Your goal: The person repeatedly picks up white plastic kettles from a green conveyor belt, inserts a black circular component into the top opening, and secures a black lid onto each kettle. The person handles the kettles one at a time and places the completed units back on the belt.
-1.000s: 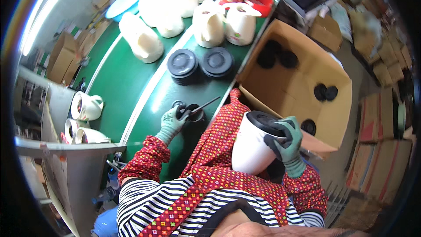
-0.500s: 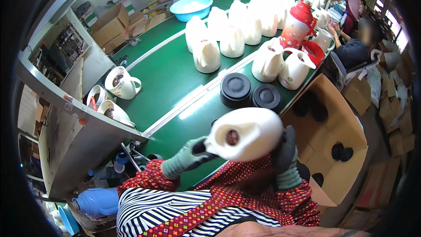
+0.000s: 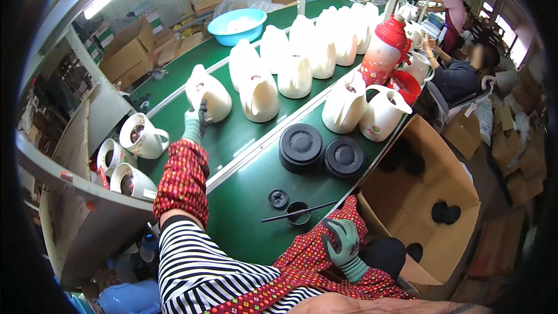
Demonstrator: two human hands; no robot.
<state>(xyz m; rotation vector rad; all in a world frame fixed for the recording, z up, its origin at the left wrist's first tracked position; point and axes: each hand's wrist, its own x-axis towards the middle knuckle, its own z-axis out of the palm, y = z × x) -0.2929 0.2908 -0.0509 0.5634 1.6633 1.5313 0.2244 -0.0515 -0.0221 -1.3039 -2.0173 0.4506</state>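
Observation:
My left hand (image 3: 199,121), in a green glove with dark fingers, reaches forward with its fingers closed on the near side of a white vacuum jug (image 3: 216,102) standing on the green table. The jug's handle is mostly hidden by the glove. Low in front of my body, my right hand (image 3: 343,244) rests by my red patterned apron, fingers loosely bent and apart, with nothing visible in them. A rounded black shape (image 3: 383,256) lies beside it. Between my arms on the table are a small black ring-shaped part (image 3: 278,198) and a dark rod (image 3: 299,211) across a small black cup (image 3: 297,218).
Stacked black discs (image 3: 300,146) stand mid-table, with rows of white jugs (image 3: 293,75) behind. A red flask (image 3: 386,52), a blue basin (image 3: 237,26) and jugs lying tilted (image 3: 144,135) surround them. An open carton (image 3: 430,197) is at right; co-workers (image 3: 465,75) sit and stand beyond.
The white jug, held between both hands before, now stands upright on the table at the left row's end. My left hand went forward with it; my right hand let go and dropped toward my lap.

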